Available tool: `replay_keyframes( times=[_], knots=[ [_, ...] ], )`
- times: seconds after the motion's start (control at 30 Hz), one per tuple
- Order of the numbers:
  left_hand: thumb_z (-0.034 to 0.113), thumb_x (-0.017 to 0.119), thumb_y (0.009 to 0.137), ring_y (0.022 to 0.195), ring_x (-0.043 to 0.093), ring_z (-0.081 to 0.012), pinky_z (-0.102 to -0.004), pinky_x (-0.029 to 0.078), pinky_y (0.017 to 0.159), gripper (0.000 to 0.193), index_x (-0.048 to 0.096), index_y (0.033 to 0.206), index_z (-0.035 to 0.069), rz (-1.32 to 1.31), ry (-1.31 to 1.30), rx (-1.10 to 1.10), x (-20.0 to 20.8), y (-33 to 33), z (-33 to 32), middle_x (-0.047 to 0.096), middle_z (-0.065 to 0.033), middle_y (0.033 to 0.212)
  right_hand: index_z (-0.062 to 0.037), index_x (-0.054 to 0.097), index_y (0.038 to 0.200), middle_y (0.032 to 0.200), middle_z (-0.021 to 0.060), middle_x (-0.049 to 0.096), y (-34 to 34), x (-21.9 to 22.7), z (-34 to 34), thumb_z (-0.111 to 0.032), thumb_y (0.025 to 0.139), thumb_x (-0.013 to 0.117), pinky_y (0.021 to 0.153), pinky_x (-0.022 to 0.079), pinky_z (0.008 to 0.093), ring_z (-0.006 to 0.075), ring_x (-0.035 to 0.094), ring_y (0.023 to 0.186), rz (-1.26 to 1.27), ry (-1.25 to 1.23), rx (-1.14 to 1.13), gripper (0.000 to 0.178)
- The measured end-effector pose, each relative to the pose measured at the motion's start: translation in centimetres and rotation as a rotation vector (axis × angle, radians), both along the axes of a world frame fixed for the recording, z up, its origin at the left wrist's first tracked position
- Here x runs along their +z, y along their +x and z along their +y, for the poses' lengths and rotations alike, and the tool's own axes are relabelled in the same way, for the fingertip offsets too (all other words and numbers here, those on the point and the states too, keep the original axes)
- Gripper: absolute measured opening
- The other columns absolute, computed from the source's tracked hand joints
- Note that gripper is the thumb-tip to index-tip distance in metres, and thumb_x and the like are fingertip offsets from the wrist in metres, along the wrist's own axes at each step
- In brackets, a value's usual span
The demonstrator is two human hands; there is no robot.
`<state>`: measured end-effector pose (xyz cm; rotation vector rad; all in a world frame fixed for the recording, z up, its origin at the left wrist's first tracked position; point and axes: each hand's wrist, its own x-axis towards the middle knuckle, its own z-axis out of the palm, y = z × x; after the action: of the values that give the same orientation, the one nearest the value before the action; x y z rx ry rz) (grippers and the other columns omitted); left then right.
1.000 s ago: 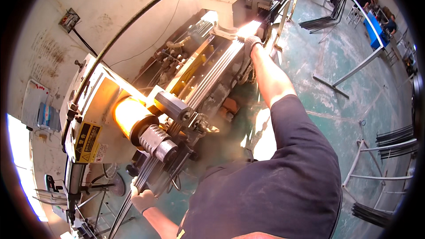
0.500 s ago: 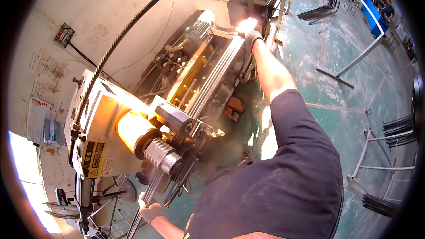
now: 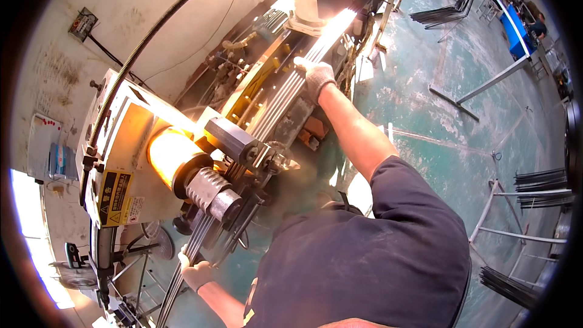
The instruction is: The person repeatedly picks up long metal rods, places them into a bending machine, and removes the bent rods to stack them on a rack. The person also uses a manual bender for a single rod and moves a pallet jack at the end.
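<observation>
Head view. The rods (image 3: pixel 282 104) are lying slantwise in a bundle, running from the lower left past the orange cylinder (image 3: pixel 173 155) and the block (image 3: pixel 234 140) of the machine (image 3: pixel 136 124) toward a bright glare at the upper right. The gloved left grip (image 3: pixel 197 273) is closing around their near stretch; the gloved right grip (image 3: pixel 317 79) is lying across their far stretch, though whether its fingers are closing beneath cannot be told. The two are standing well apart, on either side of the block, presumably because such long stock is needing support and alignment at both ends. A yellow-and-black label (image 3: pixel 115 197) with triangle symbols is facing outward, apparently for warning anyone approaching; a small white label (image 3: pixel 135 210) is adjoining it. No brand is showing legibly.
</observation>
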<state>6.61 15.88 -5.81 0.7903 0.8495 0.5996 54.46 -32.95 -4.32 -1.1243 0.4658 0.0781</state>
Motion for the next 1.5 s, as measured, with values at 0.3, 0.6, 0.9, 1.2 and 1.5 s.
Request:
replay_keyframes(
  times=[0.3,0.6,0.9,1.2,1.5],
  knots=[
    [0.022,0.06,0.11,0.111,0.067,-0.0228,-0.034,0.051,0.108,0.033,0.069,0.119,-0.008,0.027,0.269,-0.129,0.3,0.5,-0.9,0.071,-0.0118,0.117,-0.014,0.077,0.116,0.089,0.0075,0.073,5.4,-4.3,-4.7,-0.038,0.094,0.079,0.071,0.056,0.0384,0.0175,0.066,0.076,-0.148,-0.372,0.19,0.033],
    [0.012,0.046,0.114,0.107,0.065,-0.0184,-0.0278,0.049,0.1,0.029,0.068,0.127,-0.001,0.213,0.652,-0.341,1.1,0.7,-2.0,0.07,-0.0075,0.117,-0.0226,0.069,0.127,0.097,0.0048,0.074,6.0,-4.4,-6.3,-0.026,0.097,0.073,0.083,0.056,0.0326,0.0199,0.07,0.088,-0.25,-0.921,0.355,0.03],
    [-0.005,0.06,0.097,0.102,0.065,-0.0181,-0.0283,0.052,0.094,0.042,0.064,0.138,-0.003,0.249,0.572,-0.25,0.4,-0.8,-0.9,0.07,-0.0088,0.117,-0.0052,0.075,0.099,0.08,0.0029,0.072,1.9,2.2,-4.0,-0.028,0.088,0.089,0.056,0.049,0.0324,0.0161,0.061,0.06,0.044,-0.176,0.062,0.029],
    [-0.011,0.053,0.092,0.088,0.06,-0.0154,-0.0279,0.051,0.073,0.053,0.064,0.141,0.003,0.211,0.357,-0.129,-1.7,-2.3,2.0,0.068,-0.0054,0.115,-0.0008,0.076,0.105,0.093,0.0089,0.076,2.7,0.3,-2.8,-0.024,0.09,0.086,0.072,0.055,0.0352,0.0212,0.069,0.078,-0.024,0.101,0.007,0.03],
    [0.007,0.064,0.095,0.101,0.068,-0.0236,-0.0341,0.055,0.095,0.037,0.069,0.131,-0.001,0.423,0.778,-0.178,2.1,-0.4,-2.8,0.073,-0.0113,0.12,-0.0048,0.078,0.111,0.103,0.0076,0.078,4.0,-2.3,-4.2,-0.025,0.096,0.081,0.079,0.057,0.0324,0.0181,0.072,0.092,-0.19,-0.105,0.092,0.025]
  ],
)
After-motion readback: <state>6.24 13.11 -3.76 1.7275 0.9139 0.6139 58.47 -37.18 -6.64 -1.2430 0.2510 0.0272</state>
